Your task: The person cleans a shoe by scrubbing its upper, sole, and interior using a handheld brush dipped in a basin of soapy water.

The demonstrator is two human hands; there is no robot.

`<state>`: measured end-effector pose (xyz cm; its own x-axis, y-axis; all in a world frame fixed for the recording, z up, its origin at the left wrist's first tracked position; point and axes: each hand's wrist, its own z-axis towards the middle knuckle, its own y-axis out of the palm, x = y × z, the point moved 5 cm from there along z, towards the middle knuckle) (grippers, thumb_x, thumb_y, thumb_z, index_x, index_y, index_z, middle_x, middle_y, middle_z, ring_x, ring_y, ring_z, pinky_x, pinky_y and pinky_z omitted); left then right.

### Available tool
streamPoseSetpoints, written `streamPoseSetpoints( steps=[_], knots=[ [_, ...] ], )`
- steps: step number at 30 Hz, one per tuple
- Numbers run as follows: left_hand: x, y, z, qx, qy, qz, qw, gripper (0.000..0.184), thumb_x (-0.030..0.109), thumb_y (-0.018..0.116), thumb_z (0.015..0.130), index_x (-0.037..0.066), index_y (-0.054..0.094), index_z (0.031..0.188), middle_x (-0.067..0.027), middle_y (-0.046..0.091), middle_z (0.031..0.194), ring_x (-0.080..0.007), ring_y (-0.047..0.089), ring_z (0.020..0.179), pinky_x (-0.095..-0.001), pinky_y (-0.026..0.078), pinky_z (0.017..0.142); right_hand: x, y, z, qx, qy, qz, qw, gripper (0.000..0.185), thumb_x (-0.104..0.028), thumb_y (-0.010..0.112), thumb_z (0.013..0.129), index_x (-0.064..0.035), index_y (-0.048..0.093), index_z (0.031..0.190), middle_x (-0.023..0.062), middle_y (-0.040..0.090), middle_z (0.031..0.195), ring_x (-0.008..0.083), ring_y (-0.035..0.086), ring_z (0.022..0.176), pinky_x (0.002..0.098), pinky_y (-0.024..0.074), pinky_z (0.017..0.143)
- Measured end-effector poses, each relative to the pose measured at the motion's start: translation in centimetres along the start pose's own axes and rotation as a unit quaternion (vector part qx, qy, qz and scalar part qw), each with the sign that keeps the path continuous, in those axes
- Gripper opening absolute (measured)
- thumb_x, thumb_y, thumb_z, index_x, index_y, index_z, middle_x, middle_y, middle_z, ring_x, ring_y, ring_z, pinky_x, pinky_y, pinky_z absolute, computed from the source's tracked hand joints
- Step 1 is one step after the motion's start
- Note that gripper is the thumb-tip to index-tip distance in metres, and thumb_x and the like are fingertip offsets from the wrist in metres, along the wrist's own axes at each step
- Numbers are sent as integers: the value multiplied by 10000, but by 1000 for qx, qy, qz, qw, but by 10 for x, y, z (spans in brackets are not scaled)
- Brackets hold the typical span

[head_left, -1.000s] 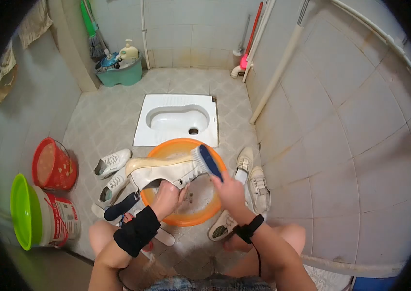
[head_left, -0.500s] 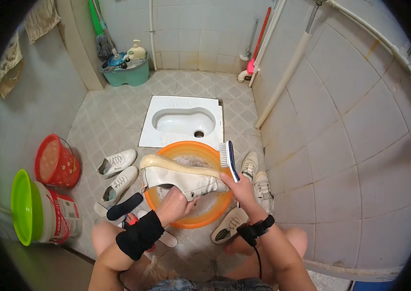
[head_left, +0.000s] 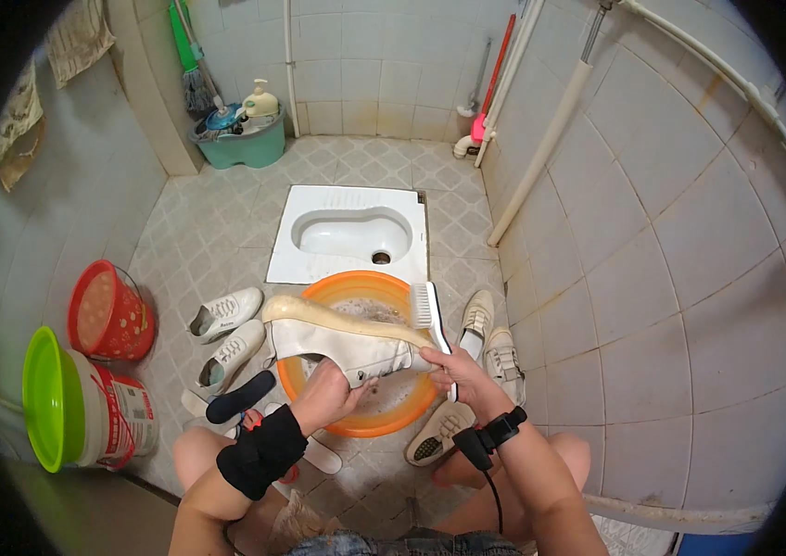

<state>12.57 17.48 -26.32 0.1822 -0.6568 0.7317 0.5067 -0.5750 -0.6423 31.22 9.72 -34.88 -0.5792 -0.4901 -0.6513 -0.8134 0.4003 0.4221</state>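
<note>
A white shoe point(head_left: 342, 345) with a cream sole lies on its side in the air above an orange basin point(head_left: 374, 430) of cloudy water. My left hand point(head_left: 326, 394) is closed on it at the ankle opening, with some fingers hidden. At the toe end, my right hand point(head_left: 462, 375) grips a white and dark blue brush point(head_left: 434, 324), its bristles pointing left, clear of the shoe's upper. The fingertips of that hand touch the toe.
White shoes point(head_left: 231, 352) and a dark insole point(head_left: 241, 397) lie left of the basin; more shoes point(head_left: 504, 361) lie right. A squat toilet point(head_left: 282, 250) is beyond. Red bucket point(head_left: 113, 310), green basin point(head_left: 50, 398) and white bucket point(head_left: 138, 417) stand left. A teal tub point(head_left: 240, 148) is at the back.
The brush has moved off the shoe's laces to the right of the toe and turned its bristles leftward. The shoe has rolled slightly in my left hand. The view has shifted a little.
</note>
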Motion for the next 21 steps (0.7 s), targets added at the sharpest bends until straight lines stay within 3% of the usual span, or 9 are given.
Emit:
streamPoseSetpoints(
  steps=[2, 5, 7, 9, 12, 17, 19, 20, 21],
  knots=[
    [1, 0, -1, 5, -1, 3, 1000, 315, 70, 613, 774, 43, 579, 1086, -200, 569, 1061, -399, 510, 993, -422, 398, 887, -1, -2, 1, 20, -12, -30, 999, 408, -172, 667, 801, -65, 475, 1145, -26, 532, 718, 27, 339, 368, 181, 295, 328],
    [3, -7, -2, 69, 19, -5, 997, 236, 86, 604, 780, 16, 606, 1006, -204, 603, 936, -393, 545, 880, -417, 433, 793, -11, 2, -3, 46, -44, -75, 995, 419, -164, 696, 770, -41, 504, 1122, -11, 566, 762, 31, 393, 400, 174, 334, 359],
    [-8, 0, -5, 1, -27, 4, 1000, 336, 74, 612, 784, 16, 548, 1108, -197, 572, 1047, -368, 524, 1000, -399, 396, 899, -15, 4, -6, 50, -65, -89, 993, 431, -159, 715, 750, -31, 519, 1112, -1, 588, 792, 32, 431, 430, 169, 353, 380],
    [-11, -1, -4, 4, -50, -43, 998, 336, 82, 614, 793, 2, 539, 1110, -193, 576, 1050, -347, 533, 1002, -385, 403, 893, -22, 6, -8, 54, -137, -206, 967, 502, -194, 772, 687, -26, 560, 1110, 14, 613, 834, 52, 476, 495, 190, 415, 528],
    [-16, 1, -5, 4, -72, -90, 993, 333, 98, 615, 809, -22, 529, 1108, -183, 583, 1057, -307, 549, 1003, -359, 416, 882, -22, 13, -3, 22, -212, -187, 959, 514, -150, 784, 660, -31, 578, 1116, 14, 625, 862, 56, 510, 563, 185, 389, 497],
    [-20, 5, -5, -2, -56, -84, 995, 346, 106, 608, 822, -18, 519, 1133, -174, 580, 1094, -280, 553, 1014, -345, 417, 889, -23, 11, -12, 57, -158, -194, 966, 499, -132, 786, 654, -42, 600, 1108, 9, 622, 824, 52, 487, 557, 200, 360, 456],
    [-14, -6, 0, 24, -37, -102, 994, 250, 135, 643, 793, -17, 614, 989, -158, 643, 920, -276, 611, 841, -333, 464, 771, -24, 11, -15, 64, -157, -188, 967, 492, -137, 786, 655, -42, 605, 1103, 9, 621, 812, 49, 478, 550, 205, 350, 444],
    [-12, -16, 1, 25, -38, -103, 994, 250, 135, 643, 793, -17, 614, 989, -158, 643, 920, -276, 611, 841, -333, 464, 771, -27, 10, -17, 82, -154, -197, 965, 493, -140, 786, 656, -40, 604, 1103, 7, 615, 799, 47, 467, 532, 203, 340, 434],
    [-13, -30, 1, -6, -107, -114, 988, 222, 151, 662, 785, -19, 634, 926, -121, 654, 845, -214, 614, 766, -304, 474, 713, -29, 10, -20, 101, -151, -206, 962, 494, -143, 787, 656, -38, 603, 1103, 5, 609, 785, 45, 457, 513, 201, 330, 424]
  ],
)
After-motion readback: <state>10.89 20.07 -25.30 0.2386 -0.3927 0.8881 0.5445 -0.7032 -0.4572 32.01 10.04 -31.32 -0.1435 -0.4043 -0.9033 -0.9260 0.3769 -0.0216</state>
